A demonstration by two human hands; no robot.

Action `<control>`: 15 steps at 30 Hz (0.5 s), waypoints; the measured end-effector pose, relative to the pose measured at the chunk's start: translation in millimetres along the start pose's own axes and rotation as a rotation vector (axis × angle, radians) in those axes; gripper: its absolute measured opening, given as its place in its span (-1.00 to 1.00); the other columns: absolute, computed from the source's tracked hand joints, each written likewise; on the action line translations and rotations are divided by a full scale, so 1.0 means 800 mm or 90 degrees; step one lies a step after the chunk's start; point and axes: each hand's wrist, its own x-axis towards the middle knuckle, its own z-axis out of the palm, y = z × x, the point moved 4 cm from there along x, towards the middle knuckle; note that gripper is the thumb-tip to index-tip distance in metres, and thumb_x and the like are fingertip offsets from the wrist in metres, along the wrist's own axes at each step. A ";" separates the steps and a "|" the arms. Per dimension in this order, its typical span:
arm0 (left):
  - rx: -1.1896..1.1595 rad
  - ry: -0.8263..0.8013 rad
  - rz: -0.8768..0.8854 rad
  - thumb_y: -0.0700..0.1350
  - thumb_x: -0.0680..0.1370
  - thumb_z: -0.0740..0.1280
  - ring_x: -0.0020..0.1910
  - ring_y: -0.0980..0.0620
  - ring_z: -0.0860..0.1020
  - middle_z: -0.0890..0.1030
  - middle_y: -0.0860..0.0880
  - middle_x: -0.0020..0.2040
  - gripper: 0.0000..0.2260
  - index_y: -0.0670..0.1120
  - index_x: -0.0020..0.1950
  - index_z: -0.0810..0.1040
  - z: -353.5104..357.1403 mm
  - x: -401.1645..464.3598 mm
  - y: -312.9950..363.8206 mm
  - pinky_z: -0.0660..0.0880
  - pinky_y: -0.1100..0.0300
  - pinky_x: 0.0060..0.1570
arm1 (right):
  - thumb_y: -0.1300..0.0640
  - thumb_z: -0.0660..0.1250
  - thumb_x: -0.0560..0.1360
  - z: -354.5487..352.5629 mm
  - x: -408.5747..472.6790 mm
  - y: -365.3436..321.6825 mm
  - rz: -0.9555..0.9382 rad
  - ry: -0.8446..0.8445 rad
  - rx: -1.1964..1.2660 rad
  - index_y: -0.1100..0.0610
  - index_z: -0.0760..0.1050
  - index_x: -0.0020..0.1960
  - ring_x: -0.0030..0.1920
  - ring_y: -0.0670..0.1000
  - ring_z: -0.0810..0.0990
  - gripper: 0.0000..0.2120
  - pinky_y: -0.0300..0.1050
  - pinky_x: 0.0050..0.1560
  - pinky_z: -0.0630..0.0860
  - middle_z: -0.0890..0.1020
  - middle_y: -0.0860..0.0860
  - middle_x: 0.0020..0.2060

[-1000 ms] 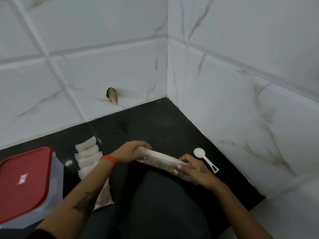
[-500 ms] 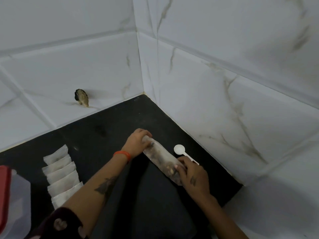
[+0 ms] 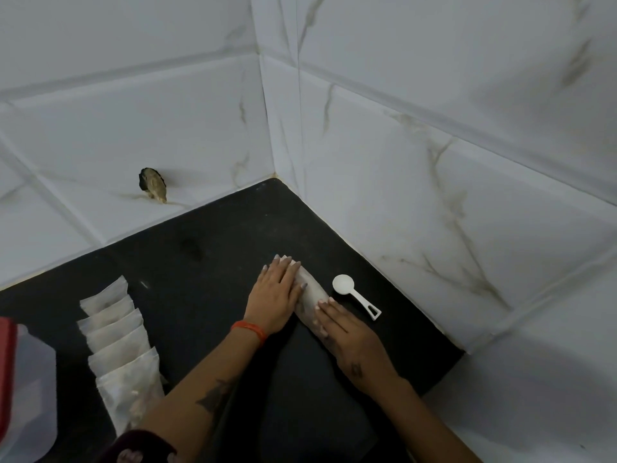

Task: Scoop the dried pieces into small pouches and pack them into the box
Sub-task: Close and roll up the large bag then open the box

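A: Two hands lie flat on one rolled bag of dried pieces, on the black counter near the tiled corner. The left hand presses its far end, fingers straight; the right hand covers the near end, fingers stretched out too.

B: Anything beside it?

A: A white plastic scoop lies just to the right of the bag, apart from it, bowl pointing away from the person.

B: And the pouches?

A: A row of small pale pouches overlaps along the counter, well to the left. The left forearm crosses in front of the nearest one. The box, clear with a red lid, sits at the left edge, mostly cut off.

B: The wall?

A: White marbled tiles, with a dark broken hole in the left wall.
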 end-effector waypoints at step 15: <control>-0.186 0.089 -0.069 -0.07 0.64 0.14 0.54 -0.12 -0.06 -0.06 -0.01 0.57 -0.60 0.05 0.49 0.23 -0.034 -0.019 0.011 0.16 -0.05 0.42 | 0.14 0.16 0.39 -0.031 0.014 -0.009 0.147 -0.006 0.211 0.16 0.59 0.16 0.26 -0.11 0.47 -0.60 -0.48 0.27 0.25 0.58 -0.01 0.21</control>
